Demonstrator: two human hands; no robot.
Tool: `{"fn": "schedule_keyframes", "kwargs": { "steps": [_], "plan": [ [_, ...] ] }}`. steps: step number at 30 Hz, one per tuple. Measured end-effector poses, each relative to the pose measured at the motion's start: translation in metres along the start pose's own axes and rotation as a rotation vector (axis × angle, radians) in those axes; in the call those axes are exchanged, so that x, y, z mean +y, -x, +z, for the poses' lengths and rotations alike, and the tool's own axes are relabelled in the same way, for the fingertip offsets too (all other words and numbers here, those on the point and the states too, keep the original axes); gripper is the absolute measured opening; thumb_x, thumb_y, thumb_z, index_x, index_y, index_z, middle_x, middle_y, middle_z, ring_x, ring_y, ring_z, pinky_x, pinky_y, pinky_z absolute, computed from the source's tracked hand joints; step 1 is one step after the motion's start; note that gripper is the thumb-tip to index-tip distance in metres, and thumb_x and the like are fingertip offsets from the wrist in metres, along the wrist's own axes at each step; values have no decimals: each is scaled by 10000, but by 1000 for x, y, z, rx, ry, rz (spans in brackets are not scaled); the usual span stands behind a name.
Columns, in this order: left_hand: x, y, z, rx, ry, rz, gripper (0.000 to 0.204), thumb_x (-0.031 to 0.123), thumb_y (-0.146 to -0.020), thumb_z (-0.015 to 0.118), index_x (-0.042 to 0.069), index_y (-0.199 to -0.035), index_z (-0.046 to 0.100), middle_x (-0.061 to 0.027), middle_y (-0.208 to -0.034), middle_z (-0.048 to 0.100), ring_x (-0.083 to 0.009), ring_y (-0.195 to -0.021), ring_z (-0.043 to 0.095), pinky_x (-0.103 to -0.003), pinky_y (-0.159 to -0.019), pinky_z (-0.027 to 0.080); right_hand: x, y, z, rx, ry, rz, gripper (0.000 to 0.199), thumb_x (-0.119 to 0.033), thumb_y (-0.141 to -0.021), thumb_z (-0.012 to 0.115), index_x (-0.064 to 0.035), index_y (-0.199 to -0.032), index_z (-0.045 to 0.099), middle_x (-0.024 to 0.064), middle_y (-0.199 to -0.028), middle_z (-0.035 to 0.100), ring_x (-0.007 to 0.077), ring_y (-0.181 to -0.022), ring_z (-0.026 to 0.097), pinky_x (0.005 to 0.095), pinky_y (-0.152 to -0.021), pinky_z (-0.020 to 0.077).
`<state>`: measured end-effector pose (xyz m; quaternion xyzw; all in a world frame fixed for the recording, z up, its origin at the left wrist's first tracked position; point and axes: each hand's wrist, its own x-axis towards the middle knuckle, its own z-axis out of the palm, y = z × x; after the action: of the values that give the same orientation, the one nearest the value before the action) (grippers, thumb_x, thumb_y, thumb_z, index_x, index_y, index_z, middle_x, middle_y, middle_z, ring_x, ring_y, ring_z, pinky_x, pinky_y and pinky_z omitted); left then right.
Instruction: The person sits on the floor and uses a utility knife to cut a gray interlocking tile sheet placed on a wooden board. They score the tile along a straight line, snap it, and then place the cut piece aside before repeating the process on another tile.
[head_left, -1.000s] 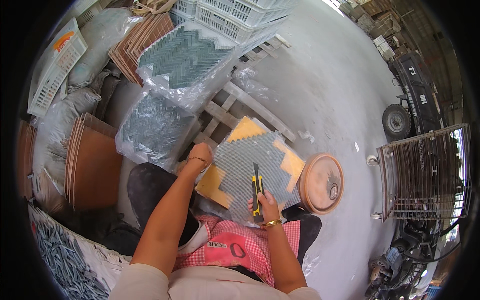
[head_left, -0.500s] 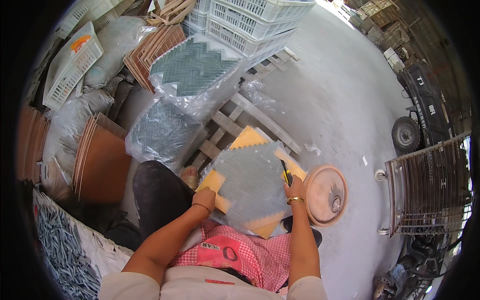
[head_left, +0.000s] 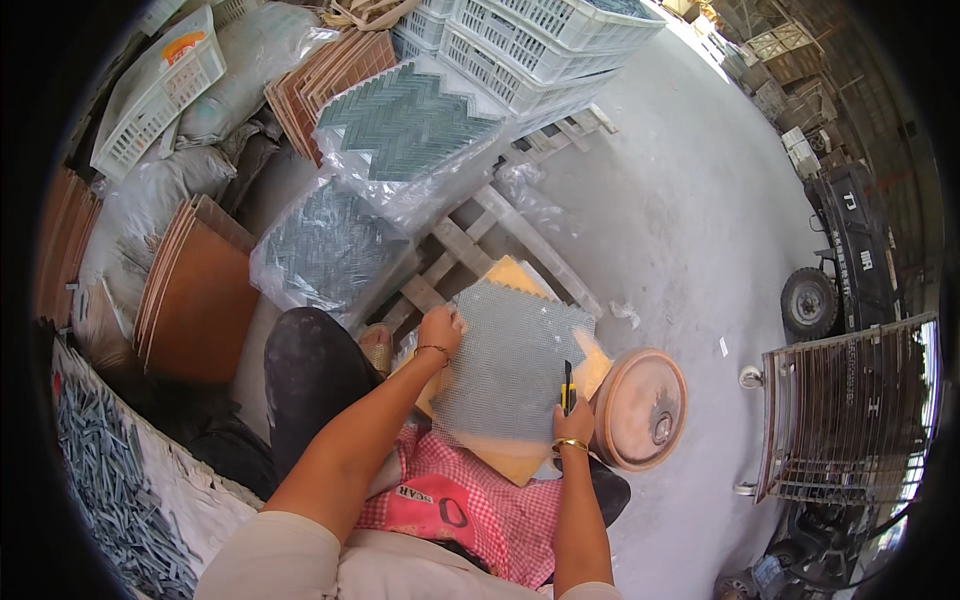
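Note:
A grey mesh-backed tile sheet (head_left: 505, 365) with zigzag edges lies over my lap on yellow-orange boards (head_left: 512, 462), whose corners stick out around it. My left hand (head_left: 441, 332) is closed on the sheet's upper left edge. Whether it pinches the sheet alone or a board as well is hidden. Near the lower right edge, my right hand (head_left: 571, 424) grips a yellow-and-black utility knife (head_left: 568, 392). The knife's tip points away from me, over the right part of the sheet.
A round terracotta-coloured lid (head_left: 640, 410) stands close to my right hand. Ahead lie a wooden pallet (head_left: 545, 260) and plastic-wrapped green herringbone tile stacks (head_left: 410, 125). White crates (head_left: 520, 75) rise behind; brown boards (head_left: 195, 290) lean at left. A wheeled rack (head_left: 860, 410) stands right.
My left hand has moved up along the sheet's left edge from its lower left side. My right hand, with the knife, has come down and inward toward me.

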<state>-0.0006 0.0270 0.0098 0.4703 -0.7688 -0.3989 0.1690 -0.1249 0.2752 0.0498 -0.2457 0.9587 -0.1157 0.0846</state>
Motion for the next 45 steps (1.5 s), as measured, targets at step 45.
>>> {"fn": "schedule_keyframes", "kwargs": {
  "steps": [45],
  "plan": [
    [11, -20, 5, 23, 106, -220, 101, 155, -668, 576, 57, -695, 579, -150, -736, 584, -330, -719, 561, -400, -633, 449, -166, -79, 8, -335, 243, -733, 456, -154, -829, 409, -291, -1254, 314, 150, -703, 547, 336, -577, 548, 429, -532, 444]
  ]
}}
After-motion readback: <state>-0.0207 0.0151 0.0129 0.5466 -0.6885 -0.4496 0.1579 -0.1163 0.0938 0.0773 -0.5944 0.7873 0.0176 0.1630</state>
